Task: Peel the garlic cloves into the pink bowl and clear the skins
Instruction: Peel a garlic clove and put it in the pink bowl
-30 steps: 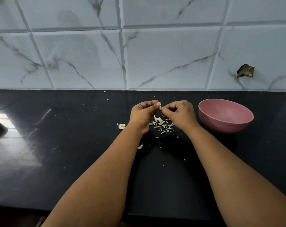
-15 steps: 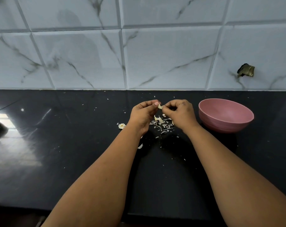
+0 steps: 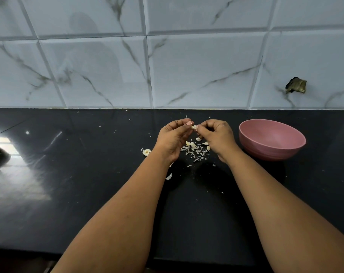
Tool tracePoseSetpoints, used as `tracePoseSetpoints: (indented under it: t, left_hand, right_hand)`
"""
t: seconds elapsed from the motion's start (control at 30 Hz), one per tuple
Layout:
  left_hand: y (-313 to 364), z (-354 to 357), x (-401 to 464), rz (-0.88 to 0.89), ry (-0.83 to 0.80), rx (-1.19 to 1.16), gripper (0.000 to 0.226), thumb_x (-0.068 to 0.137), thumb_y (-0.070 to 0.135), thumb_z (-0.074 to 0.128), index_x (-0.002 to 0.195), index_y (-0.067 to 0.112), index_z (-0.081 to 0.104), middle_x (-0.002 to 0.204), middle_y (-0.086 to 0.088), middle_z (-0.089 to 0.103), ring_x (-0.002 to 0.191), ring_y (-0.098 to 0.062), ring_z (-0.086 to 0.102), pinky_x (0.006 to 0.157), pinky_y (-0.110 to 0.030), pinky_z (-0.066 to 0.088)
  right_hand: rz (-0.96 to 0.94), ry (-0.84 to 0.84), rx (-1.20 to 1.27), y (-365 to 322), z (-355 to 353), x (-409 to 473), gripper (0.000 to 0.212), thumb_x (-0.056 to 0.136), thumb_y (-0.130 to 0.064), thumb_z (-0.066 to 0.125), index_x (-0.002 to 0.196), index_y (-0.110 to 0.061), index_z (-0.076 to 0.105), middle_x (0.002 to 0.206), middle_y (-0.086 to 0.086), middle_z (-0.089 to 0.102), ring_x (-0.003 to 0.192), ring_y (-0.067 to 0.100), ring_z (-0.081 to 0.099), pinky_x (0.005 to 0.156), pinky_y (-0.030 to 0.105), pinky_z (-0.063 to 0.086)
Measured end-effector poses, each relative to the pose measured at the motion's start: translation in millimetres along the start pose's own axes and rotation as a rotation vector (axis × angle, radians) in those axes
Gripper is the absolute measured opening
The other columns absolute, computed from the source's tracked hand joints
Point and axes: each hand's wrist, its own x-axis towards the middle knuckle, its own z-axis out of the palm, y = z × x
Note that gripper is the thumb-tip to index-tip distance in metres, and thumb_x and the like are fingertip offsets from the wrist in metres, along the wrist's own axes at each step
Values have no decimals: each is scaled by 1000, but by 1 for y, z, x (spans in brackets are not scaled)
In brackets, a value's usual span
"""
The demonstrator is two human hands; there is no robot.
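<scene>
Item: small pale garlic clove (image 3: pixel 194 126), partly skinned as far as can be told, held above the glossy black stone tabletop (image 3: pixel 88 184) between the two hands; it is too small to judge how much skin remains.

Left hand (image 3: pixel 174 137): at 9 o'clock of the clove, fingers curled, thumb and fingertip pinching the clove's left end.

Right hand (image 3: pixel 216 136): at 3 o'clock of the clove, fingers curled inward, tips pinching at the clove's right end, apparently picking at skin.

Heap of torn whitish papery garlic skins (image 3: pixel 195 150): on the tabletop at 6 o'clock of the clove, directly below and between the hands, with loose flecks scattered wider.

Single pale garlic piece (image 3: pixel 146 152): at 8 o'clock of the clove, just beside the left wrist; clove or husk cannot be told.

Round pink plastic bowl (image 3: pixel 271 141): at 3 o'clock, near the right hand, not touching it; the visible interior shows no cloves, the near floor being hidden by the rim.

Progress, judged: peeling underway; clove not yet in bowl; skins not yet cleared.

Pose: both forearms reach forward from 6 o'clock, converging, wrists raised off the tabletop.
</scene>
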Motion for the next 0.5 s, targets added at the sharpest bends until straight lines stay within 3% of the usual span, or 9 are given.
tracePoseSetpoints:
  t: [0.13, 0.3, 0.37, 0.5]
  left_hand:
    - [2, 1, -1, 12, 21, -29, 15, 89, -11, 59, 92, 1, 67, 88, -10, 73, 82, -15, 72, 81, -24, 59]
    - [2, 3, -3, 27, 0, -28, 24, 90, -17, 51, 96, 1, 66, 92, -10, 73, 85, -17, 72, 91, -29, 54]
    - [3, 3, -3, 35, -7, -34, 26, 90, -19, 49, 97, 1, 65, 93, -10, 73, 87, -17, 72, 90, -28, 55]
    - [3, 3, -2, 42, -15, -44, 30, 86, -23, 50, 98, 1, 65, 95, -10, 72, 89, -17, 72, 78, -26, 60]
  right_hand:
    - [16, 46, 7, -1, 1, 0, 20, 86, -18, 62, 67, -19, 69, 66, -2, 65, 64, 9, 58, 63, 25, 49]
    - [61, 91, -73, 1, -4, 5, 40, 95, -26, 48, 57, -20, 62, 58, -7, 64, 51, 3, 56, 59, 24, 46]
    - [4, 82, -196, 5, -6, 3, 39, 95, -34, 57, 60, -20, 65, 59, -6, 67, 52, 2, 59, 58, 19, 48]
    - [-66, 110, -287, 7, -10, 1, 23, 71, -32, 85, 61, -18, 70, 60, -2, 67, 48, 0, 52, 46, 10, 39]
